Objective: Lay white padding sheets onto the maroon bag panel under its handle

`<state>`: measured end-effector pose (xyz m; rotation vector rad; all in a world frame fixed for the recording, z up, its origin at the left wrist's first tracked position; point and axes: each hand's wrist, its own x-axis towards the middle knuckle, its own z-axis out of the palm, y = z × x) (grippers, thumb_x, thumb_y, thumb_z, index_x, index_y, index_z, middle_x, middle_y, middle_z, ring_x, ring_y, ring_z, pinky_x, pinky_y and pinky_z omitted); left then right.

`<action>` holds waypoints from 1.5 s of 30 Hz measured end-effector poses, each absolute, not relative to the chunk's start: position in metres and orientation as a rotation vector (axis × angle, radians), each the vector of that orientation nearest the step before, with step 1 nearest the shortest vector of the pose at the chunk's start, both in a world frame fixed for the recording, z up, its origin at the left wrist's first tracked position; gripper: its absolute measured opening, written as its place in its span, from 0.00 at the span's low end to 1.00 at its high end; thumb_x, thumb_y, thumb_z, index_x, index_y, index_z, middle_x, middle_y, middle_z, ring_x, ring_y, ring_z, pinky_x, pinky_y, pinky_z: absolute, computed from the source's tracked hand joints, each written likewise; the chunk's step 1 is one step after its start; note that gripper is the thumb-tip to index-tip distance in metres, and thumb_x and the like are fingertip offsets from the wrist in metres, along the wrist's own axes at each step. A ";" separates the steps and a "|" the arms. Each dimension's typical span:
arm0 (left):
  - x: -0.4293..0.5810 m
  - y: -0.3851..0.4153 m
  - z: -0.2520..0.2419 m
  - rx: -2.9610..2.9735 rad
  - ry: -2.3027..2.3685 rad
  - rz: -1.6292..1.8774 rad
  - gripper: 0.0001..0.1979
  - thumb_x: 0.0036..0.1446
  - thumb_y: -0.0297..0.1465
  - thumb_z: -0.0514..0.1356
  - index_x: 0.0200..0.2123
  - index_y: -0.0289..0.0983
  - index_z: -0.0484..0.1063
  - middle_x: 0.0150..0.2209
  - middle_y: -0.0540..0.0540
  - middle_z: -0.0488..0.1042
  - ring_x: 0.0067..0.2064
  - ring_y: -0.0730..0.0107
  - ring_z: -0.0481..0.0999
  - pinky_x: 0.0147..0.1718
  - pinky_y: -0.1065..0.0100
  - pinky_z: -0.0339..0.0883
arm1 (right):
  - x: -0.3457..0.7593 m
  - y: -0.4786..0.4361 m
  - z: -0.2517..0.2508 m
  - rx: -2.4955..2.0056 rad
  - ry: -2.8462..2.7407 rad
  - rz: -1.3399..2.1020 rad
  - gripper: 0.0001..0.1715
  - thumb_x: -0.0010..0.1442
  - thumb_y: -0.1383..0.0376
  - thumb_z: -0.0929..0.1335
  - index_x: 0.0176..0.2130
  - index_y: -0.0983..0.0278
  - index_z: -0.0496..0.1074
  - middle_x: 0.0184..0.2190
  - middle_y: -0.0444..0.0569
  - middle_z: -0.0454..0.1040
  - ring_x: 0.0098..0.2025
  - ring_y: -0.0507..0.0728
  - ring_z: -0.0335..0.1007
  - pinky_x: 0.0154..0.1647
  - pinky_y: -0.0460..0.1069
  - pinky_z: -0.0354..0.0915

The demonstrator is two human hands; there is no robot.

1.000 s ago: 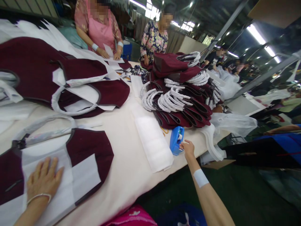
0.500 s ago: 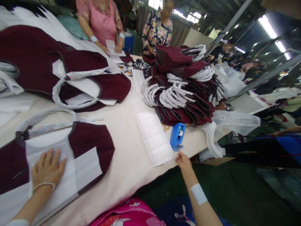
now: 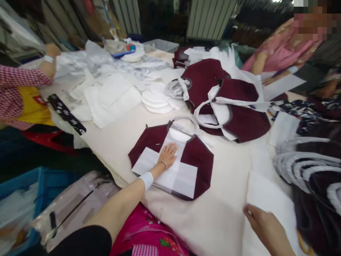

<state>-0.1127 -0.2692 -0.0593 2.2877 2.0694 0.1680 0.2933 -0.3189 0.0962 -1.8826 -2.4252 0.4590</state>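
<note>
My left hand lies flat, fingers spread, on white paper laid crosswise over a burgundy handbag. The bag lies flat on the table, and its wrapped handle points away from me. Over a stack of white foam sheets at the right is my right hand, thumb and fingers pinched together. Whatever is between those fingertips is too small and blurred to make out. Further back lie more burgundy bags with handles in white wrapping.
White sheets and round white pads cover the table's left part. Bags with wrapped handles pile up at the right. One co-worker's sleeve shows at left, another person at right. A blue crate stands lower left.
The view has swung left. My right hand has left the blue tape dispenser, which is out of sight now, and moved in over the foam sheets. My left hand stays on the paper.
</note>
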 end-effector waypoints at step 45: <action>-0.117 -0.274 -0.061 2.326 1.908 0.404 0.26 0.62 0.32 0.56 0.63 0.46 0.60 0.72 0.40 0.44 0.73 0.50 0.40 0.67 0.42 0.50 | -0.003 -0.067 0.016 -1.190 -3.207 0.446 0.36 0.39 0.60 0.79 0.46 0.67 0.70 0.40 0.56 0.79 0.49 0.67 0.70 0.60 0.63 0.48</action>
